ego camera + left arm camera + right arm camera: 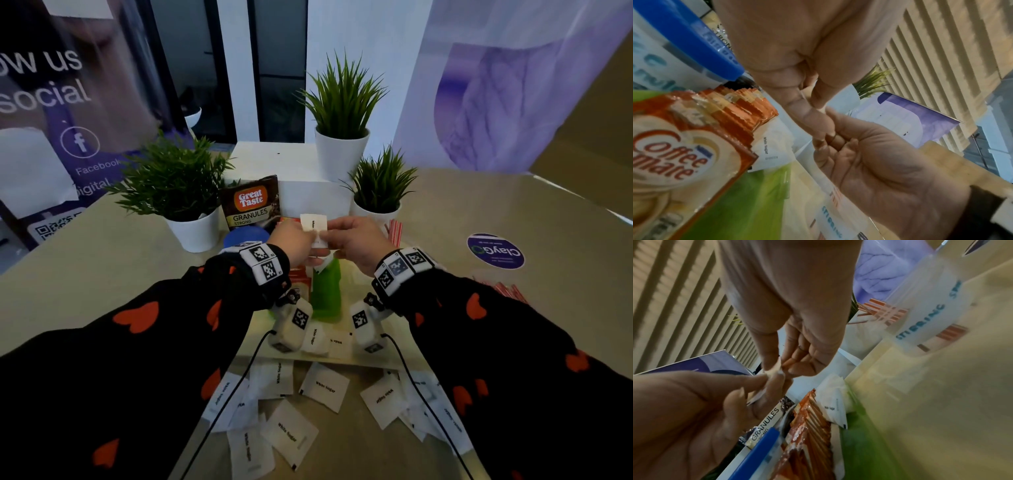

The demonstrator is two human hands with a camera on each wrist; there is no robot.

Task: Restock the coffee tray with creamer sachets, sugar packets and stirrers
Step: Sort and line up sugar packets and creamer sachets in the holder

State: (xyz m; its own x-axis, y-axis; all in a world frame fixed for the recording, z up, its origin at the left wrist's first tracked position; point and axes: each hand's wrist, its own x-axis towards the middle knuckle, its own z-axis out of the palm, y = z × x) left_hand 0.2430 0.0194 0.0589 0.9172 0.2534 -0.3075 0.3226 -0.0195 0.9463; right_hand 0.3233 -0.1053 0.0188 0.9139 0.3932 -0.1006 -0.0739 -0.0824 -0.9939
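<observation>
Nearest me, loose sugar packets (289, 432) lie scattered on the table (85, 274), some partly under my sleeves and the wrist cables. Risk one: a sleeve or cable drags them off the near edge when I pull back.

Past those, two more packets (325, 341) sit on the tray (342, 358) by the wrist cameras. The green bin (325, 291) holds a row of creamer sachets (694, 146) and a few sugar packets (835, 404) at its far end.

Above the bin, both hands meet on a small stack of sugar packets (313, 228). Left hand (294, 240) pinches it with thumb and fingertips; right hand (356, 241) pinches the other side. I can't tell how many packets are in the stack. The grip is only on the edges, so risk two: one packet slides out and drops among the creamers or outside the bin. Squeezing harder could burst the paper and spill sugar.

Beside the right hand, stirrers (394, 229) stand in a cup (931, 313); a careless right-wrist swing could tip it. More stirrers (503, 289) lie on the table to the right.

Behind, a coffee bag (250, 202), a blue-lidded jar (245, 238) and three plants (342, 102). Reaching too far forward could knock the bag over.
</observation>
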